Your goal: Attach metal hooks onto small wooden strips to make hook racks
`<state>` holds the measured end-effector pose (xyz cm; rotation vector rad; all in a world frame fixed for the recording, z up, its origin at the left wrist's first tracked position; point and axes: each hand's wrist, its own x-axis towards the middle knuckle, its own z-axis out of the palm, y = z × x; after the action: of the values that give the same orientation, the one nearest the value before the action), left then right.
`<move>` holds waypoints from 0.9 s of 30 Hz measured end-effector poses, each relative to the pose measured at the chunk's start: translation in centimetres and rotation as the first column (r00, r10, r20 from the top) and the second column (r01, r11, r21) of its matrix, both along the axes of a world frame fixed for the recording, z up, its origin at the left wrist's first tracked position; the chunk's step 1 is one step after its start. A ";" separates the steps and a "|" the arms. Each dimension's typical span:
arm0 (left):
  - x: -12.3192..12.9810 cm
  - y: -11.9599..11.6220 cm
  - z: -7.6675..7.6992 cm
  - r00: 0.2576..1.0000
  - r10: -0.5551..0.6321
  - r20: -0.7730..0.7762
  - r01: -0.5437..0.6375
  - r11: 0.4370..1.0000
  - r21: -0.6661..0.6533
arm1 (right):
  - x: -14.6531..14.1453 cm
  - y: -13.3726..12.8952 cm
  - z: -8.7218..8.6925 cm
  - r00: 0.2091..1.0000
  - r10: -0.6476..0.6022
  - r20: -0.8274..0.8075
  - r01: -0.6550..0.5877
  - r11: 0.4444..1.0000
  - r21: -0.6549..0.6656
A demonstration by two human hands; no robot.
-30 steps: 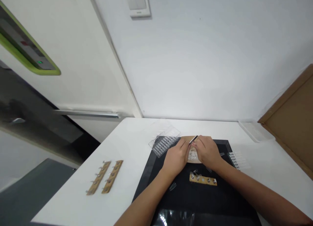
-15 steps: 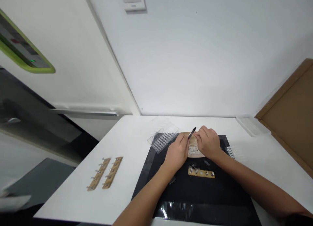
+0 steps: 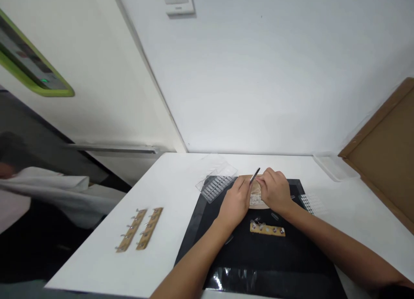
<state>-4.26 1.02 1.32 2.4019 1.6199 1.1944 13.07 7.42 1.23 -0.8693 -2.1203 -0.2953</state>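
Over a round wooden board (image 3: 258,205) on the black mat, my two hands meet, fingers closed. My left hand (image 3: 235,200) grips a slim dark strip with a pale edge, which looks like a nail file (image 3: 255,175), its tip pointing up and to the right. My right hand (image 3: 275,190) is pinched close against it; whatever sits between its fingertips is too small and covered to name. Small pale bits lie on the board under my hands. Nearer me lies a wooden strip (image 3: 268,230) with metal pegs and several clear nail tips at its left end.
A clear tray of nail tips (image 3: 216,187) overlaps the black mat (image 3: 258,256) at its back left. Two pegged wooden strips (image 3: 131,231) lie on the white table (image 3: 93,260). A sheet of white dots (image 3: 306,203), a clear plastic lid (image 3: 336,168) and a cardboard box (image 3: 384,148) are rightward.
Both hands stay nearly in place, the strip between them tilting slightly. At the far left, a person's pale sleeve and dark clothing have come into view.
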 end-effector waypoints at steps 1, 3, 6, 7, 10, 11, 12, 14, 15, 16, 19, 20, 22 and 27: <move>0.0 0.0 0.0 1.000 -0.001 0.007 0.001 1.000 0.001 | 0.0 0.0 0.0 1.000 0.005 -0.006 -0.005 1.000 -0.002; 0.0 0.0 -0.2 1.000 -0.007 0.015 0.007 1.000 -0.010 | -0.1 -0.1 -0.3 1.000 0.014 -0.008 -0.014 1.000 -0.013; 0.0 0.0 -0.4 1.000 -0.018 0.014 0.018 0.999 -0.040 | -0.2 -0.3 -0.8 0.999 0.033 0.022 -0.033 0.999 -0.038; 0.0 0.1 -0.5 1.000 -0.023 0.015 0.023 0.999 -0.047 | -0.2 -0.3 -0.8 0.998 0.045 0.033 -0.043 0.998 -0.044; 0.0 0.0 -0.4 0.999 -0.026 0.028 0.028 0.999 -0.046 | -0.1 0.0 -0.5 0.998 0.060 0.028 -0.059 0.998 -0.037; 0.0 0.0 -0.3 0.999 -0.025 0.030 0.026 0.999 -0.041 | 0.0 0.2 -0.3 0.999 0.045 0.008 -0.045 0.999 -0.025; 0.1 0.0 -0.3 0.999 -0.021 0.031 0.022 0.999 -0.037 | 0.0 0.4 0.0 1.000 0.024 -0.018 -0.024 1.000 -0.011; 0.2 -0.2 -0.2 0.999 -0.009 0.037 0.010 1.000 -0.027 | 0.1 0.7 0.4 0.998 -0.007 -0.061 0.007 1.000 0.004; 0.2 -0.2 -0.2 0.999 -0.006 0.041 0.007 1.000 -0.024 | 0.2 0.8 0.6 0.998 -0.006 -0.069 0.006 1.000 0.002; 0.3 -0.3 -0.2 0.999 -0.002 0.047 0.003 1.000 -0.024 | 0.2 0.7 0.6 0.998 0.009 -0.066 -0.010 1.000 -0.005; 0.3 -0.2 -0.5 0.998 -0.007 0.056 0.009 0.999 -0.033 | 0.1 0.3 0.5 0.997 0.082 -0.004 -0.082 0.996 -0.034; 0.3 -0.2 -0.5 0.999 -0.008 0.054 0.010 0.999 -0.035 | 0.0 0.2 0.5 0.996 0.093 0.013 -0.093 0.995 -0.036; 0.2 -0.1 -0.6 0.999 -0.005 0.053 0.006 1.000 -0.027 | -0.1 0.1 0.4 0.997 0.078 0.009 -0.077 0.997 -0.028; 0.1 0.1 -0.7 0.998 0.007 0.060 -0.005 1.000 -0.022 | -0.4 0.3 -0.1 1.000 0.028 0.000 -0.028 0.999 -0.016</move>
<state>-4.16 1.16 0.66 2.3264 1.6160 1.2297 12.64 7.71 1.13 -0.8483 -2.1355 -0.2645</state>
